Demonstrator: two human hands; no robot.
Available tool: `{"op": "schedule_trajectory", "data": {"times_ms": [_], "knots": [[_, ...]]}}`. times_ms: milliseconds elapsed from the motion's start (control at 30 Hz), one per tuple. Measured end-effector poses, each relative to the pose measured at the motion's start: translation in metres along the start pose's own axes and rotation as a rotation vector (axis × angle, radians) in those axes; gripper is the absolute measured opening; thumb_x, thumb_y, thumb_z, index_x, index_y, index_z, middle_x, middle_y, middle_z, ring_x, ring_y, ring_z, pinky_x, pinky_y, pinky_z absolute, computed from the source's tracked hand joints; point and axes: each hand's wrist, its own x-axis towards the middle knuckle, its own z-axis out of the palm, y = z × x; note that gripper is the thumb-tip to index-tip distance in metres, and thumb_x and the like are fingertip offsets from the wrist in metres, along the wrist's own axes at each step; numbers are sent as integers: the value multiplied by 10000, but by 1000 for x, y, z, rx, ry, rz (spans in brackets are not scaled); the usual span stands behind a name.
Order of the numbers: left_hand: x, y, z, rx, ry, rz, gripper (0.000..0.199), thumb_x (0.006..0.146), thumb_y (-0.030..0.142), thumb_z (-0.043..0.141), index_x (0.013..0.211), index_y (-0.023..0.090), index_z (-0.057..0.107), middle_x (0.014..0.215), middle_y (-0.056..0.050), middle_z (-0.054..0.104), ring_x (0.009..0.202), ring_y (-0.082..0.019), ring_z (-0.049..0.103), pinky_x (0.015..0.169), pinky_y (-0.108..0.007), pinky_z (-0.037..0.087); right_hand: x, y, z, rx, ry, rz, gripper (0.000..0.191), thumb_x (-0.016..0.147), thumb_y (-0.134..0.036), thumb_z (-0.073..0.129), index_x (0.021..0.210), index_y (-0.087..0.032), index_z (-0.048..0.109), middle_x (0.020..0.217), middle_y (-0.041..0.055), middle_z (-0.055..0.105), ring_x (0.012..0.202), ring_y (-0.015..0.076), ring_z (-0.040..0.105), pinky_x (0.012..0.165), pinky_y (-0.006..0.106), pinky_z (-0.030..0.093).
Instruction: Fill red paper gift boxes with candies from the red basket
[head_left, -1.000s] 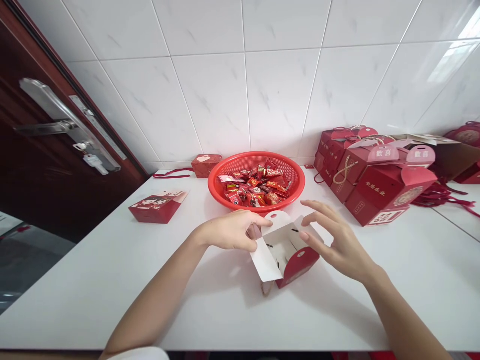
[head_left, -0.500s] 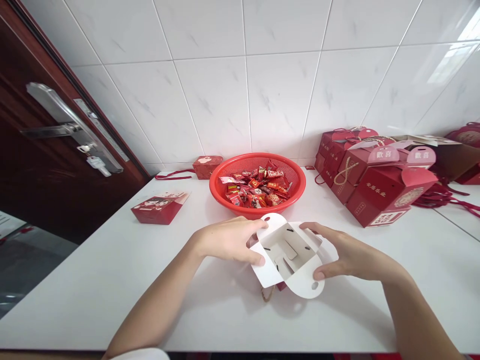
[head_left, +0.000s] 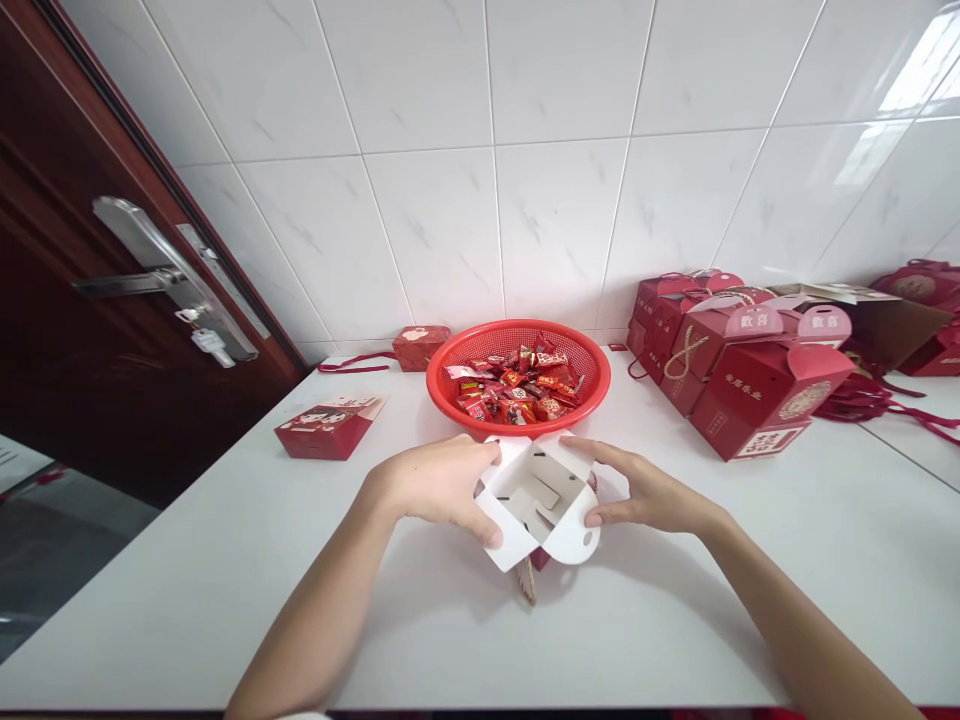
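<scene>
Between my hands stands a small gift box point(head_left: 538, 495) with its flaps folded outward, showing a white inside with several slots and nothing lying in it. My left hand point(head_left: 439, 485) grips its left side, thumb on the white near flap and fingers toward the far flap. On the other side, my right hand point(head_left: 652, 490) holds the right flaps between thumb and fingers. A twisted cord handle point(head_left: 526, 582) hangs at the front of the box. Just behind it, a red plastic basket point(head_left: 436, 395) contains many wrapped candies point(head_left: 517, 388).
Assembled red gift boxes point(head_left: 757, 400) are grouped at the right, with dark red ribbons point(head_left: 862, 403) beside them. Two small red boxes, one flat-lying box point(head_left: 319, 442) and one box by the wall point(head_left: 420, 348), are at the left. A door handle point(head_left: 169, 275) juts out left.
The open box has shifted slightly left and its flaps sit closer together. My right hand has moved left with it. The view has tilted up a little.
</scene>
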Motion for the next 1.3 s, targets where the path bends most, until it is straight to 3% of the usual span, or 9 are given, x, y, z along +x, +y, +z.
{"op": "schedule_trajectory", "data": {"times_ms": [133,267,500,600,667,867,967,1100,1300], "knots": [[-1,-5,-2,-36,28,31,523,643,426,790,1091,231,602,920,4,688,907,-244,645,624,-251,421,4,-4,-2,-55,38,-22,854,741,-575,804,1483,-290,491,1473,117,561,1311,336,555,1079,497,468],[-9,-6,-5,-11,99,39,496,713,498,737,1099,214,609,926,-17,686,917,-245,641,633,-255,421,3,-9,-11,-66,74,-76,832,732,-613,794,1448,-280,533,1461,121,571,1306,351,560,1062,481,486],[-16,-15,-18,-67,279,114,385,863,512,606,1116,222,636,873,-1,717,803,-192,667,681,-263,466,25,-26,-45,-37,311,-110,376,860,-561,677,1029,-235,756,1093,94,766,1023,291,706,906,403,559],[7,-28,-29,-132,393,185,407,886,460,574,1210,222,637,1028,-34,736,965,-208,683,801,-268,505,57,-27,-55,106,408,-99,369,818,-553,710,918,-202,767,966,91,778,904,265,720,836,373,565],[34,-35,-36,-123,402,201,417,879,437,566,1210,198,653,1147,-68,722,1078,-226,666,862,-271,511,86,-23,-55,258,452,-77,361,754,-534,755,858,-188,765,866,73,769,820,239,712,785,353,563],[118,-24,-42,263,74,147,504,819,308,640,1320,244,624,1307,-99,673,1122,-298,660,926,-357,520,155,-4,-33,459,530,-50,275,689,-455,736,765,-194,699,765,36,733,674,178,671,701,326,570],[142,-16,-38,328,56,100,748,701,247,746,1420,279,543,1455,-128,558,1313,-391,525,1017,-460,481,163,5,-28,479,529,-30,206,688,-393,725,743,-196,697,757,37,733,658,172,666,674,313,569],[161,-14,-37,388,104,10,1082,545,183,840,1532,223,398,1574,-228,369,1442,-537,267,1076,-661,359,161,13,-28,480,559,20,124,679,-313,719,707,-196,688,763,39,722,674,174,663,655,300,563],[178,-23,-44,383,218,18,881,561,109,784,1403,202,543,1445,-191,520,1363,-478,424,1078,-554,412,162,16,-27,493,585,78,91,677,-278,691,711,-195,693,789,43,722,682,174,662,613,281,538]]}}
